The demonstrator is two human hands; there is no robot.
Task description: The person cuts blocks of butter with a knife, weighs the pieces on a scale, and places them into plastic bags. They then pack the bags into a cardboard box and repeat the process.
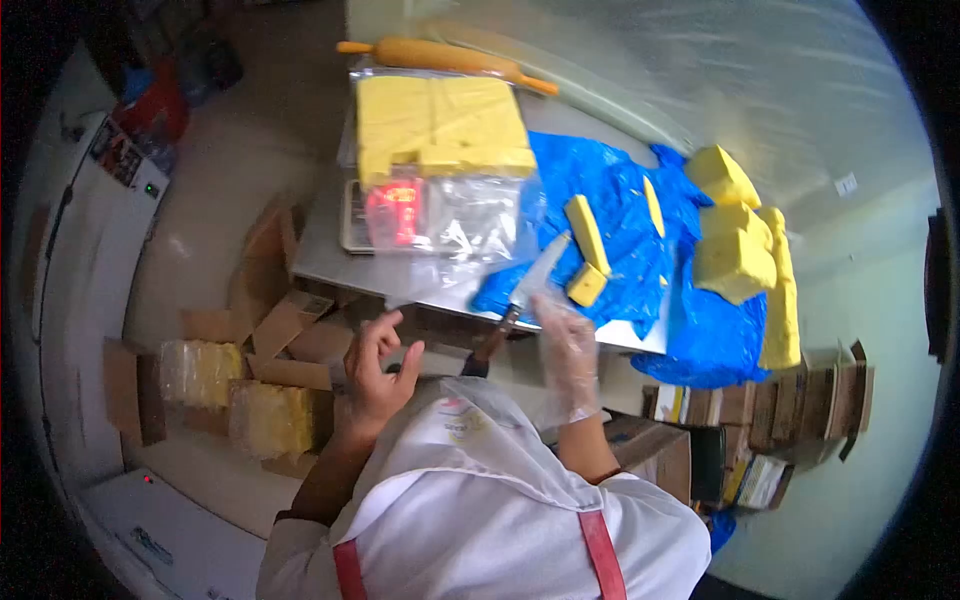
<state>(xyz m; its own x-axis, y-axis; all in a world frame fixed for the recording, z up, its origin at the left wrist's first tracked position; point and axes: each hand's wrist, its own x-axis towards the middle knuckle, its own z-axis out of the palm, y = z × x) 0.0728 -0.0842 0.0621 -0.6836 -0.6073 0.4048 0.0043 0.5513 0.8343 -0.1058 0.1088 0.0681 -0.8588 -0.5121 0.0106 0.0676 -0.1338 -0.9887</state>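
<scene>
My left hand (383, 370), bare, is raised in front of the table's near edge, its thumb and bent fingers apart and nothing in it. My right hand (568, 350) wears a clear plastic glove; its fingertips are right beside the blade of a knife (541, 273), and the glove and blur hide how the fingers close. The knife's dark handle points back past the table edge. Beyond the blade lie a yellow stick (587, 233) and a small yellow piece (587, 285) on blue plastic sheeting (630, 300). A yellow slab (440, 115) rests on a scale (356, 225) with a red-lit display, partly under clear plastic.
A wooden rolling pin (445, 57) lies at the back of the table. Large yellow blocks (735, 265) stand at the right. Cardboard boxes (650, 450) are below right; wrapped yellow blocks (272, 418) sit in open cartons at the left. A white appliance (175, 535) stands at lower left.
</scene>
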